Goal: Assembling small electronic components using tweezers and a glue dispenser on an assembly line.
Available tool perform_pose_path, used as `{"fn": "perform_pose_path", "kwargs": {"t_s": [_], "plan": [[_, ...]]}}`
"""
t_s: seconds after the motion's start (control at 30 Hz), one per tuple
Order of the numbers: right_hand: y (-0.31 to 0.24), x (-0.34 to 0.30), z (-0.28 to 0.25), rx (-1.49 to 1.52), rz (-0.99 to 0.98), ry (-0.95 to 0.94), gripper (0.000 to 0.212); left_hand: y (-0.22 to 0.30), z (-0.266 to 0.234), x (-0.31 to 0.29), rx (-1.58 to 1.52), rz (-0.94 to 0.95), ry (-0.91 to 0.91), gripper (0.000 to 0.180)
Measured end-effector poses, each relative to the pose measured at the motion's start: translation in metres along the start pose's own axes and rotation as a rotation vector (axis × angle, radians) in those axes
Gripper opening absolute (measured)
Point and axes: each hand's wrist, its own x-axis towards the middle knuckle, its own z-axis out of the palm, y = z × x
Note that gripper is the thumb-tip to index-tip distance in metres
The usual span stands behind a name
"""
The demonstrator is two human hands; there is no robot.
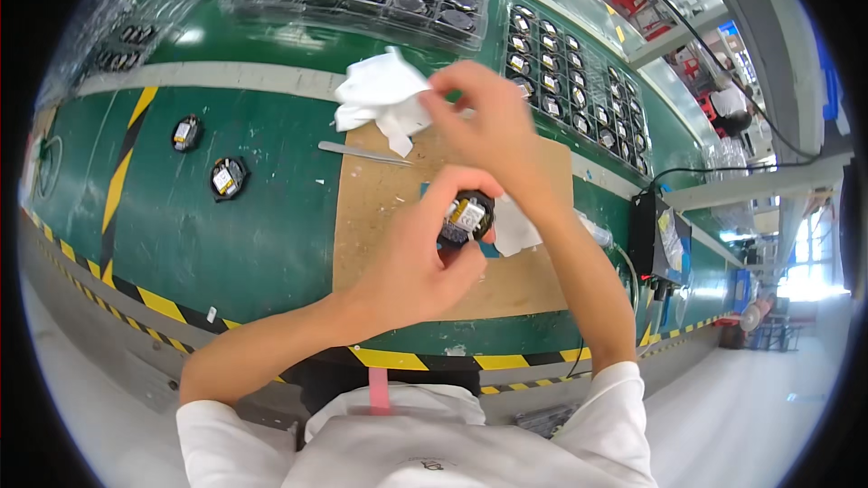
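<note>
In my left hand, fingers curled round its edge, is a round black part with a white and yellow label facing up. My right hand is slightly blurred, its thumb and fingertips pinched at the right edge of a crumpled white wipe. Metal tweezers lie just below the wipe, on a brown board. A blue piece shows partly from behind my left hand. Another white sheet lies under my right forearm.
Two similar round black parts sit on the green table at left. Clear trays of round parts stand at the back, more trays at back right. A black box is at right. Striped tape marks the near edge.
</note>
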Motion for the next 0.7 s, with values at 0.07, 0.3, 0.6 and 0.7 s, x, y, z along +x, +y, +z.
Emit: {"fn": "perform_pose_path", "kwargs": {"t_s": [0.07, 0.3, 0.6, 0.7], "plan": [[-0.017, -0.019, -0.034, 0.229, 0.04, 0.082, 0.014, 0.006, -0.003, -0.001, -0.024, -0.014, 0.047, 0.05], [-0.034, -0.079, -0.085, 0.517, -0.107, 0.312, 0.017, 0.017, -0.001, -0.002, -0.084, -0.056, 0.067, 0.053], [-0.041, -0.107, -0.059, -0.011, -0.164, 0.0, 0.025, 0.01, 0.002, -0.003, 0.042, -0.024, 0.081, 0.055], [-0.057, -0.113, -0.053, 0.136, 0.059, 0.061, 0.022, 0.009, 0.004, -0.001, 0.017, -0.06, 0.124, 0.054]]}}
